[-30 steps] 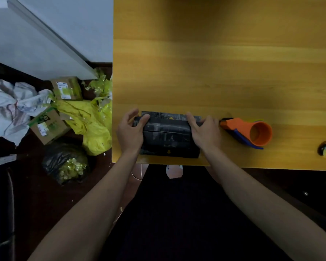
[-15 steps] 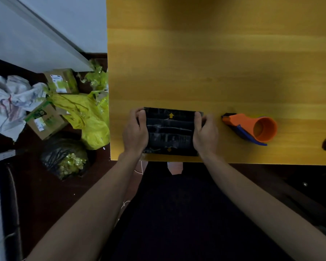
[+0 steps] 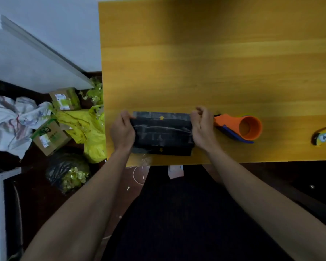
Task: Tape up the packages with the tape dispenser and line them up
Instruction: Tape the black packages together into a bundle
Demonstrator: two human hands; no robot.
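Observation:
A black package [image 3: 162, 133] with small yellow arrows and shiny tape strips lies near the front edge of the yellow wooden table [image 3: 215, 63]. My left hand [image 3: 122, 131] grips its left end. At the right end my right hand [image 3: 201, 127] holds the package, fingers curled over the far corner. The orange and blue tape dispenser [image 3: 239, 129] lies on its side just right of my right hand, not held.
A yellow and black object [image 3: 325, 135] lies at the table's right edge. On the floor to the left are cardboard boxes [image 3: 49, 135], yellow bags [image 3: 87, 129], a black bag [image 3: 66, 170] and crumpled white cloth [image 3: 9, 121]. A white wall stands behind them.
Both hands have turned the package over on the table, so a taped face with arrows now points up. The dispenser has not moved.

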